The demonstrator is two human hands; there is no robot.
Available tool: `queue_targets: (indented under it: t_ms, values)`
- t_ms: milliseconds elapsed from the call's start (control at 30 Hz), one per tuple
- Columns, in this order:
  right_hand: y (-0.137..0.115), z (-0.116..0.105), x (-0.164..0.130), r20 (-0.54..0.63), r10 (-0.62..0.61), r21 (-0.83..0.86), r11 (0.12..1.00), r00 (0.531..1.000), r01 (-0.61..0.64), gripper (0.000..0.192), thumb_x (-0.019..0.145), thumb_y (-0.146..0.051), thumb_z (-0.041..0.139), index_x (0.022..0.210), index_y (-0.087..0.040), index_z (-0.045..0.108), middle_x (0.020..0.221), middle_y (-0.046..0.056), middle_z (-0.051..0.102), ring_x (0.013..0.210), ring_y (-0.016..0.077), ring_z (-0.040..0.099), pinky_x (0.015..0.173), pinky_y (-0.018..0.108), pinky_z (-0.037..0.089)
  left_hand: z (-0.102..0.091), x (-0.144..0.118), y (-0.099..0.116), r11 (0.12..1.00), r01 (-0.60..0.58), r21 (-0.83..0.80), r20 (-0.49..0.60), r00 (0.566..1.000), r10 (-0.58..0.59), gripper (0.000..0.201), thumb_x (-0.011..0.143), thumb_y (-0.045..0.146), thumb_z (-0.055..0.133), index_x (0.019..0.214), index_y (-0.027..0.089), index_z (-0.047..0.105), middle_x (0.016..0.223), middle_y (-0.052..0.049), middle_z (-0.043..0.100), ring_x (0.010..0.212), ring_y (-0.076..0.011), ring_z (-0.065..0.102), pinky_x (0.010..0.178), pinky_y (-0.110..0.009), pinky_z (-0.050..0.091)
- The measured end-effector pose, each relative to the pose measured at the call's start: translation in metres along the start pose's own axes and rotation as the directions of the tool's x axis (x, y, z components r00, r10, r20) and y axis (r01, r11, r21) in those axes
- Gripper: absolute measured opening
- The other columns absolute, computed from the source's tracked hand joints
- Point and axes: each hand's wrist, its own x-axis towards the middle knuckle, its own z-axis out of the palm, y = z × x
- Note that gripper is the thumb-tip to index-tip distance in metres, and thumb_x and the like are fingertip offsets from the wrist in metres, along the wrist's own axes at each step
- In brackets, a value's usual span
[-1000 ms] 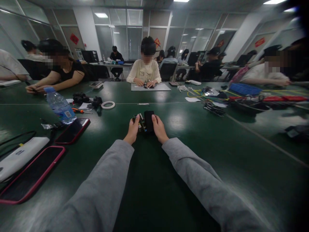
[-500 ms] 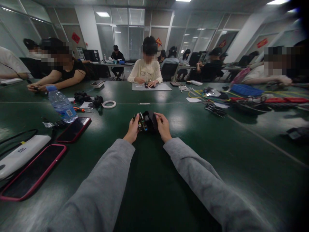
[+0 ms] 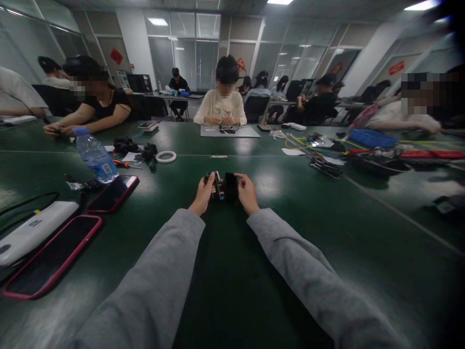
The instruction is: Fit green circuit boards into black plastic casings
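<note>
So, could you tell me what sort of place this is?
Probably a shared assembly workroom in an office: a long green table seats several people, both hands hold a small electronic module, and cables lie about.

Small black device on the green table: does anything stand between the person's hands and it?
Nothing visible does. The left hand and right hand already grip the small black device from either side, over bare green table.
</note>
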Motion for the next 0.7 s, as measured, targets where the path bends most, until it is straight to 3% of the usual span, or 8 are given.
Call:
queue_targets:
  t_ms: [200,400,500,567,633,700]
  values:
    - [-0.01,0.0,0.0,-0.042,0.083,0.072,0.994,0.996,-0.08,0.04,0.09,-0.041,0.037,0.11,-0.019,0.063,0.09,0.005,0.062,0.079,0.0179,0.055,0.076,0.031,0.044,-0.001,-0.001,0.005,0.996,0.056,-0.066,-0.003,0.998,-0.056,0.04,0.081,0.047,0.062,0.106,0.017,0.054,0.097,-0.011,0.07,0.083,-0.0215,0.069,0.074,-0.035,0.056]
    - [-0.02,0.001,-0.004,-0.018,0.11,0.101,0.989,0.994,-0.108,0.056,0.09,-0.061,0.039,0.116,-0.014,0.055,0.097,0.01,0.064,0.088,0.0209,0.059,0.083,0.036,0.046,-0.012,0.007,0.012,0.946,0.122,-0.3,-0.013,0.991,-0.132,0.034,0.089,0.043,0.052,0.109,0.015,0.055,0.098,-0.011,0.071,0.087,-0.0214,0.069,0.077,-0.035,0.056]
    - [-0.028,0.001,-0.009,-0.024,0.009,0.029,1.0,1.0,-0.008,0.056,0.091,-0.059,0.039,0.121,-0.014,0.051,0.11,0.013,0.06,0.101,0.0229,0.058,0.092,0.04,0.045,-0.022,0.011,0.017,0.886,0.191,-0.422,0.031,0.98,-0.196,0.041,0.092,0.046,0.045,0.113,0.013,0.057,0.102,-0.011,0.07,0.088,-0.0199,0.069,0.078,-0.032,0.055]
    - [-0.035,0.0,-0.016,0.012,-0.109,-0.132,0.985,0.994,0.11,0.058,0.089,-0.057,0.046,0.126,-0.013,0.048,0.119,0.016,0.055,0.11,0.0267,0.053,0.095,0.045,0.043,-0.028,0.011,0.021,0.846,0.234,-0.48,0.073,0.971,-0.227,0.047,0.092,0.048,0.041,0.114,0.01,0.058,0.101,-0.012,0.07,0.085,-0.018,0.068,0.076,-0.029,0.055]
    - [-0.044,0.0,-0.025,0.154,-0.224,-0.318,0.911,0.962,0.263,0.06,0.084,-0.051,0.056,0.13,-0.015,0.046,0.129,0.018,0.047,0.118,0.0314,0.047,0.096,0.049,0.042,-0.033,0.01,0.024,0.814,0.271,-0.514,0.118,0.962,-0.246,0.052,0.092,0.05,0.04,0.116,0.008,0.058,0.098,-0.012,0.07,0.079,-0.0163,0.068,0.071,-0.026,0.055]
    - [-0.051,-0.002,-0.035,0.305,-0.262,-0.424,0.823,0.916,0.377,0.056,0.083,-0.041,0.058,0.133,-0.018,0.046,0.137,0.017,0.039,0.121,0.033,0.045,0.096,0.049,0.043,-0.035,0.008,0.026,0.806,0.295,-0.512,0.15,0.955,-0.255,0.054,0.091,0.051,0.042,0.116,0.006,0.058,0.096,-0.013,0.071,0.074,-0.0152,0.067,0.068,-0.024,0.056]
